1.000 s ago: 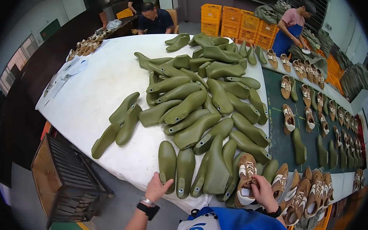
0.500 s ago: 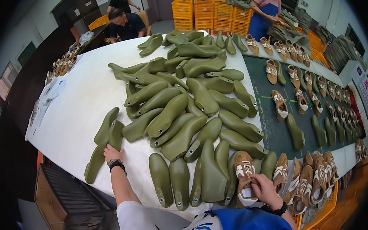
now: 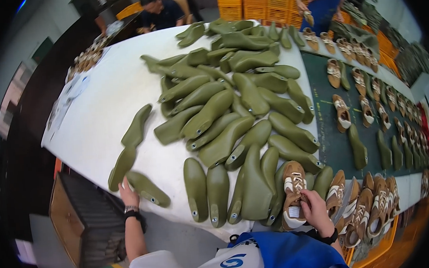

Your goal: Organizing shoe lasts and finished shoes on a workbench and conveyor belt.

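At the table's near left edge, my left hand (image 3: 129, 194) has its fingers closed at the end of a green shoe last (image 3: 150, 189). A second green last (image 3: 123, 168) lies just beyond those fingers, and a third last (image 3: 137, 125) lies farther up. My right hand (image 3: 317, 212) pinches a brown and white sneaker (image 3: 293, 190) by its tongue and lace area, with the toe pointing away from me. To the left of the sneaker, several lasts lie side by side, among them a broad upright-lying last (image 3: 255, 188).
A large heap of green lasts (image 3: 208, 117) covers the middle of the white table (image 3: 99, 101). Sneakers and lasts stand in rows on a dark green mat (image 3: 330, 141) at right. More sneakers (image 3: 361, 208) are near right. Two people work beyond the table, near orange crates (image 3: 253, 6).
My left hand has drawn one last toward me and turned it across the table's edge. My right hand stays on the sneaker. The view has shifted, so the heap appears higher and farther right.
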The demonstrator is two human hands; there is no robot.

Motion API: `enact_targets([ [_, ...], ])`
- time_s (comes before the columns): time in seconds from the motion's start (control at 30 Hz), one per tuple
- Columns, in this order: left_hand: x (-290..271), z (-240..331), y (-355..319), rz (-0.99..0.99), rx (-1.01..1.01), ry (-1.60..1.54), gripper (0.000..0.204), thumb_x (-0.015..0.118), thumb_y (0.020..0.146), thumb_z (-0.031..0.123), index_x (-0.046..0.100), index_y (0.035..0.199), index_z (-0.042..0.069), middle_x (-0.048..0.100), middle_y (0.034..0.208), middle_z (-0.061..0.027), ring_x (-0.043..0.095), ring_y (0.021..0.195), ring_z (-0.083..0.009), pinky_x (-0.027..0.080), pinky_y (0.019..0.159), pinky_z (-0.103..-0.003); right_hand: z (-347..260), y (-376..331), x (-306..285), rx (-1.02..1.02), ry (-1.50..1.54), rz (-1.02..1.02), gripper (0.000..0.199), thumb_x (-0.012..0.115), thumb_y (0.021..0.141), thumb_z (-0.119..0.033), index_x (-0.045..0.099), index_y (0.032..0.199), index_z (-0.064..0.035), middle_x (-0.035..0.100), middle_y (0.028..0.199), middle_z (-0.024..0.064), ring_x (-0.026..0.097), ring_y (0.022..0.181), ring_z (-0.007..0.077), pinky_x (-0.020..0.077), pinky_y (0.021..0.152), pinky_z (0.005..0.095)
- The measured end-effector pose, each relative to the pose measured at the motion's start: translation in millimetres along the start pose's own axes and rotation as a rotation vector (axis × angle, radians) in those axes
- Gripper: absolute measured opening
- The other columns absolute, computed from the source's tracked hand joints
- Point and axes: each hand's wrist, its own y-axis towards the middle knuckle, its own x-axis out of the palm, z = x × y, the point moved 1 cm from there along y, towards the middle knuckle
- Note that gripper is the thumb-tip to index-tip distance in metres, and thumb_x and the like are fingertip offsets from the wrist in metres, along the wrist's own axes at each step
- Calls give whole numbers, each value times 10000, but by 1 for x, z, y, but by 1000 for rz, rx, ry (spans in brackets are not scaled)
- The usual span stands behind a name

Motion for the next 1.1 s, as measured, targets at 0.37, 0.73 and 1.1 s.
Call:
enact_targets([
  [0.37,-18,128,-79,-576,-193,-961,753,644,737,125,236,1361,13,554,1124,-129,531,1039,-199,406,913,-306,-10,5,3,-106,-53,-96,349,559,750,33,524,1088,-48,527,862,171,542,793,362,444,699,371],
  [0.73,1,-44,87,31,-119,276,726,665,703,192,319,1314,6,365,1322,-210,342,1215,-406,362,975,-456,-19,16,5,-102,-146,-217,341,591,743,8,537,1070,-69,516,825,160,542,759,364,444,662,391],
  [1.1,-26,-16,60,-3,-61,315,776,735,615,474,503,1232,65,482,1260,-208,570,1011,-350,468,862,-401,-16,27,8,-99,-135,-168,347,588,732,24,544,1064,-67,516,817,163,543,730,366,447,636,395],
])
